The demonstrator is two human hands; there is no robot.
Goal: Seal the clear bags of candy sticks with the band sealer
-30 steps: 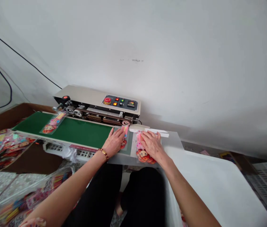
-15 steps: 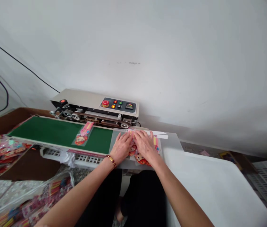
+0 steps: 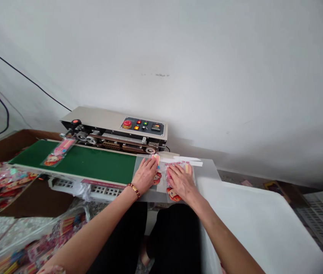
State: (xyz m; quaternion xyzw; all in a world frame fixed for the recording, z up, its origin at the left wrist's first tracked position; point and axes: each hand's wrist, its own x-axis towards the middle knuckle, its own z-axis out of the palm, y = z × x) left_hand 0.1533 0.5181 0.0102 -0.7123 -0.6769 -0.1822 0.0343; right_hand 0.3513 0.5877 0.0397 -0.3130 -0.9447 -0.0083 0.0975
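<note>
My left hand (image 3: 144, 173) lies flat with its fingers stretched over a clear packet (image 3: 157, 177) that holds a cartoon-face item with a pink and yellow top. The packet is partly covered by the fingers. Just to the right, my right hand (image 3: 181, 179) rests open, fingers spread, on several similar packets (image 3: 173, 195). Both hands press on a translucent sheet (image 3: 207, 173) at the right end of a green conveyor belt (image 3: 98, 163). Another filled packet (image 3: 55, 155) rides on the belt at the left, its top end by the sealing machine's rollers.
Behind the belt stands a band sealing machine (image 3: 104, 121) with a red stop button (image 3: 127, 124). At the left, a cardboard box (image 3: 40, 198) holds many packets. A plastic bag of items (image 3: 53, 243) lies below. White paper strips (image 3: 188, 161) and a white surface (image 3: 258, 220) are at the right.
The packet on the belt has travelled left. My hands have moved apart, the left one drawing a packet away from those under my right hand.
</note>
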